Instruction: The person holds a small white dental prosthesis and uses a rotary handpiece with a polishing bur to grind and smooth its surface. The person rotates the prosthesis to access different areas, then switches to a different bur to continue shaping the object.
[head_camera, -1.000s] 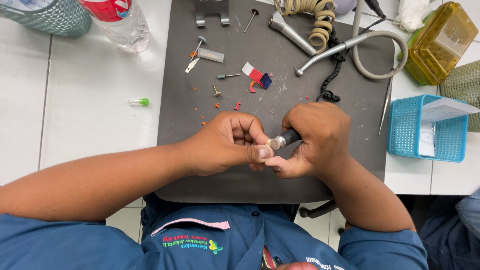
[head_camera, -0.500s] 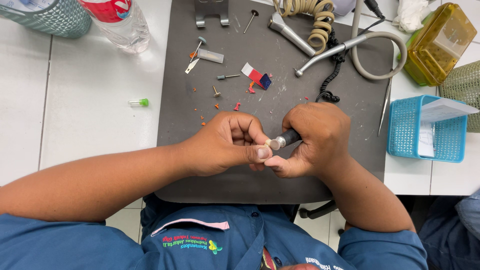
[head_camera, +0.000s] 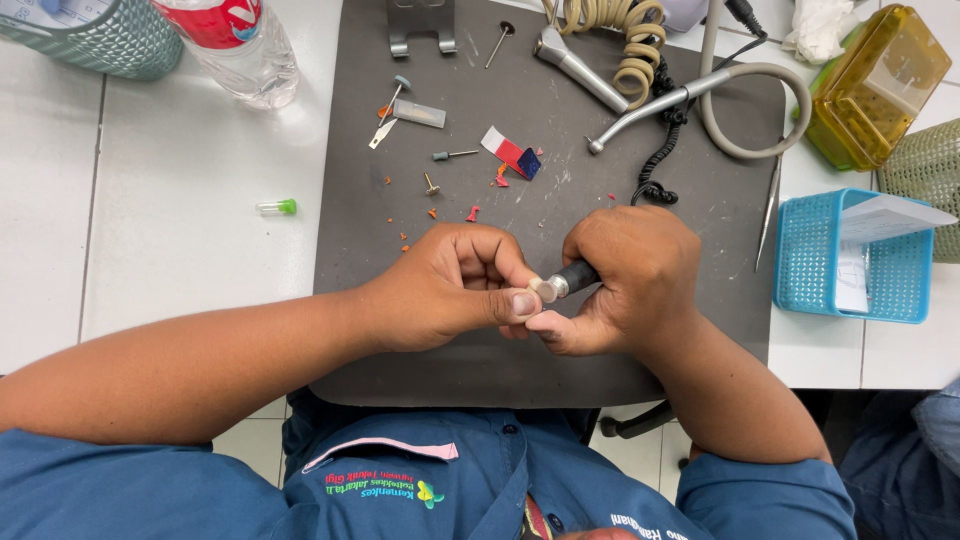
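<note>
Grey mat (head_camera: 600, 220) at the near edge of the surface carries both hands, the right hand (head_camera: 625, 285) clenched around a black handpiece (head_camera: 572, 279) whose tip meets a small pale piece (head_camera: 546, 291) pinched steady by the left hand (head_camera: 455, 290).

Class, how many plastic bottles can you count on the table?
1: a clear plastic bottle with a red label stands at the table's far left edge, beside a teal mesh basket. Others may lie outside the view.

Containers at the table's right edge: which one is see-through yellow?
The lidded yellow plastic box at the top right; the blue mesh basket below it is open and holds paper.
</note>
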